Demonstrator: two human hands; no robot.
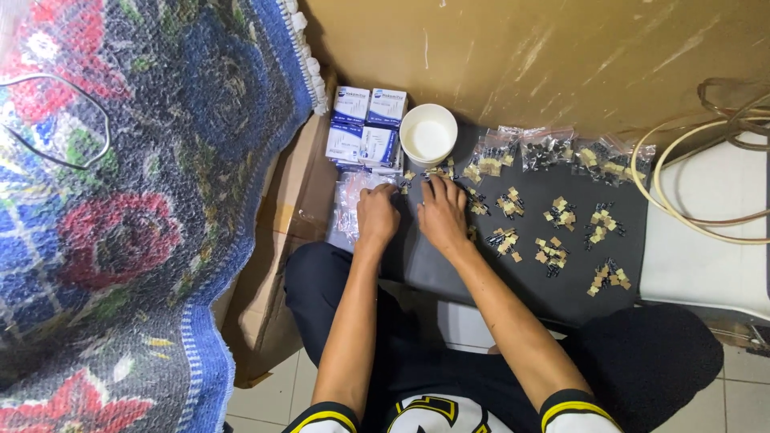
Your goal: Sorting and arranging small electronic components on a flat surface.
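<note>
Head view showed, furthest left, a flowered blanket [136, 200] in blue and red, with flattened cardboard [293, 200] beside it. Next came four small blue-and-white boxes [365, 124] stacked in a block, touching a white plastic cup [428, 135]. Below the boxes lay a clear plastic bag [346, 204] on the dark mat [513, 281] that served as the surface.

Left hand [377, 215] rested palm down at the bag's edge, fingers curled toward small parts; whether its grip was closed on anything could not be told. Right hand [441, 212] lay just beside it, fingertips spread over a loose cluster of tiny components [437, 171] near the cup, its grip looking loose rather than pinched, though that too was unclear.

Rightward, more components sat in little piles [553, 240], black bodies with tan paper tape, and a row of filled clear packets [561, 152] lined the mat's far edge. Cream tubing [682, 184] coiled at the far right.

These parts looked very light and stiff, with thin leads likely to bend. A fingertip pinch on the body or the tape strip seemed the safest hold.
</note>
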